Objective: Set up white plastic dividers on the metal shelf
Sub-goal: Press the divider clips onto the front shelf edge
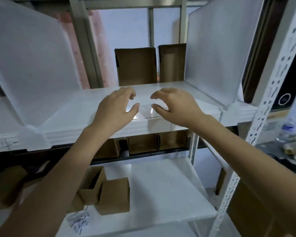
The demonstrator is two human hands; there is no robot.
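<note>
Two white plastic dividers stand upright on the white metal shelf (161, 88). One divider (31, 65) is at the left and leans a little. The other divider (215, 55) is at the right, close to the shelf post. Between them, my left hand (116, 106) and my right hand (173, 105) hover just above the shelf board near its front edge. Both hands have curled, spread fingers and hold nothing. Their fingertips face each other a short gap apart.
Brown cardboard boxes (137, 65) stand behind the shelf at the back. More small boxes (113, 195) sit on the lower shelf at the left, beside crumpled paper (79, 221). A perforated white post (270, 93) runs down the right side. Clutter lies at far right.
</note>
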